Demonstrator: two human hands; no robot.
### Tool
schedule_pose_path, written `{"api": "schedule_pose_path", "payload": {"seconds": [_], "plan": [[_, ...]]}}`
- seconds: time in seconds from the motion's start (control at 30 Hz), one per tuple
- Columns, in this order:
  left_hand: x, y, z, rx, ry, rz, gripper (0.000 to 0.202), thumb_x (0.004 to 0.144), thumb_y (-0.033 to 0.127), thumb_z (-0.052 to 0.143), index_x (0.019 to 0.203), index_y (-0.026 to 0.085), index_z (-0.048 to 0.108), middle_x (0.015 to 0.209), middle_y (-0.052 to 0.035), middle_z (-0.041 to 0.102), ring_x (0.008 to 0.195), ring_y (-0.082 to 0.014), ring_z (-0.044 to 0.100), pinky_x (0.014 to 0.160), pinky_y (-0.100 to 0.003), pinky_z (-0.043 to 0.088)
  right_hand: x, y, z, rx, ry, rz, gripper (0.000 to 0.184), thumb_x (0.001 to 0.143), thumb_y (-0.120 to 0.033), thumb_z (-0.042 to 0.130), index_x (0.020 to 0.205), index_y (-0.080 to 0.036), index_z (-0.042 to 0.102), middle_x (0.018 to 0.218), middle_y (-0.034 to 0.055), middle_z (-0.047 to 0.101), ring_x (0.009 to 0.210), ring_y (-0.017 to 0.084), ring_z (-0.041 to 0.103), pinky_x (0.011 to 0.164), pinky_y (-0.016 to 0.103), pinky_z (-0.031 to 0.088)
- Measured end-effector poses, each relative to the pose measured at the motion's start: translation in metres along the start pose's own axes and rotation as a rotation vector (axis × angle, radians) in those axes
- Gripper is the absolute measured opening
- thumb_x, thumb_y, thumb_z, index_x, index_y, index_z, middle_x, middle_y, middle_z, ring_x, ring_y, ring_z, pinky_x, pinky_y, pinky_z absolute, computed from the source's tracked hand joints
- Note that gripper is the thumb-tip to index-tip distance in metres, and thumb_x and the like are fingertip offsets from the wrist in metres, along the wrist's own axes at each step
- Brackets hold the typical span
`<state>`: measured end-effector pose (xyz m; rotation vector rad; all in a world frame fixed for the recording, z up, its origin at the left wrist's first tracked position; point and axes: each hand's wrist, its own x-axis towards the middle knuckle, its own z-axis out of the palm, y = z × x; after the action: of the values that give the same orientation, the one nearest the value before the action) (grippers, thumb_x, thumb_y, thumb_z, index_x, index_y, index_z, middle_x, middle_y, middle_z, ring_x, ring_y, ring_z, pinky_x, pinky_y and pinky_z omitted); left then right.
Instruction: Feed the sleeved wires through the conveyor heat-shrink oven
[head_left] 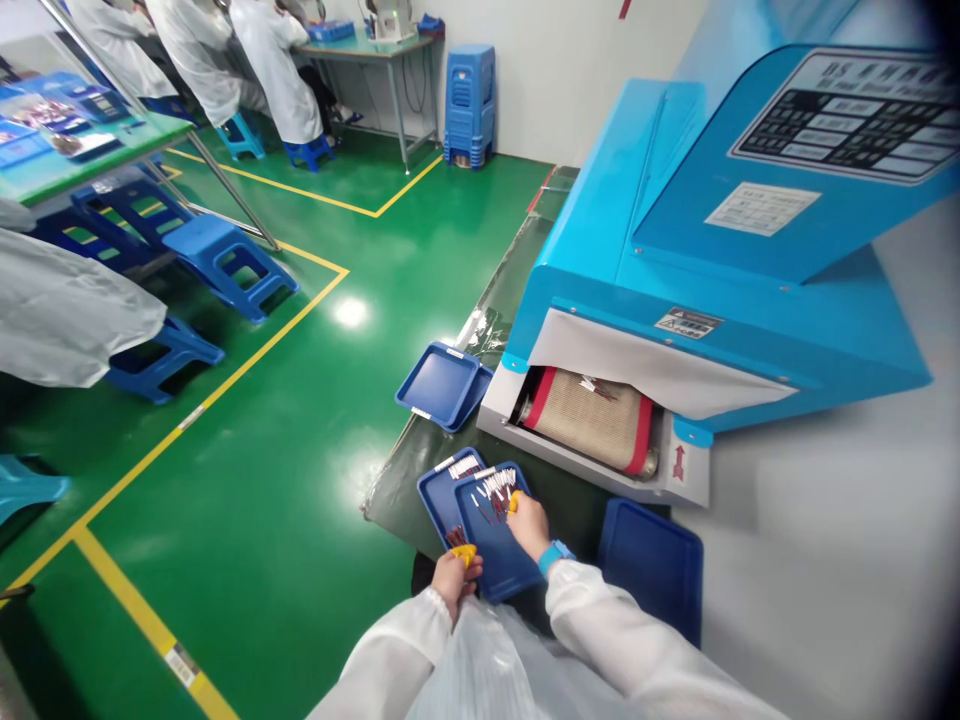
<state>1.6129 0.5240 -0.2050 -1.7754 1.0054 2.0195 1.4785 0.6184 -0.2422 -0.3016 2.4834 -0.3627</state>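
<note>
Dark-red wires with white sleeves [498, 483] lie in the head view toward the far end of the front tray [501, 565], just left of the right hand's fingertips. Most run lengthwise away from the wearer, white ends farthest, a few askew. The right hand [531, 528] is the nearer one, its fingers curled close together under a yellow finger cover [514, 501]; whether they grip a wire is too small to tell. The left hand [452, 578], also yellow-tipped, is bunched nearly closed at the near edge of the tray underneath [434, 500], beside more red leads; I cannot tell if it holds any.

Both trays are smooth blue plastic, shallow, with rounded corners and raised rims. Beyond them, a woven tan belt [589, 425] with red edges carries a few more wires beneath a limp white curtain [652, 363] on the glossy blue machine [600, 240].
</note>
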Motion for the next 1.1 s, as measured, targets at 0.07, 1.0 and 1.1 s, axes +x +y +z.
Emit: {"api": "schedule_pose_path", "payload": {"seconds": [0.07, 1.0, 1.1], "plan": [[0.001, 0.000, 0.001, 0.002, -0.007, 0.002, 0.027, 0.069, 0.010, 0.048, 0.094, 0.012, 0.056, 0.085, -0.0080, 0.066, 0.065, -0.0122, 0.060, 0.051, -0.021, 0.037, 0.000, 0.003, -0.004, 0.017, 0.027, -0.007, 0.013, 0.070, -0.011, 0.049, 0.074, -0.018, 0.058, 0.074, 0.0061, 0.065, 0.070, 0.016, 0.059, 0.058, 0.023, 0.030], [-0.022, 0.016, 0.074, -0.128, -0.376, 0.307, 0.039, 0.041, 0.039, 0.081, 0.065, 0.010, 0.069, 0.063, -0.0053, 0.064, 0.068, -0.0169, 0.057, 0.069, -0.029, 0.042, -0.067, 0.009, -0.077, 1.043, -0.248, -0.013, 0.016, 0.046, -0.012, 0.056, 0.056, -0.018, 0.045, 0.049, -0.0057, 0.051, 0.049, 0.009, 0.045, 0.050, 0.022, 0.033], [-0.026, 0.016, 0.075, -0.157, -0.340, 0.332, 0.038, 0.041, 0.038, 0.081, 0.064, 0.010, 0.069, 0.060, -0.0041, 0.063, 0.066, -0.0159, 0.056, 0.068, -0.029, 0.043, -0.073, 0.006, -0.075, 1.125, -0.227, 0.096, 0.019, 0.048, -0.017, 0.062, 0.061, -0.017, 0.049, 0.050, -0.0054, 0.051, 0.050, 0.008, 0.046, 0.050, 0.021, 0.033]]}}
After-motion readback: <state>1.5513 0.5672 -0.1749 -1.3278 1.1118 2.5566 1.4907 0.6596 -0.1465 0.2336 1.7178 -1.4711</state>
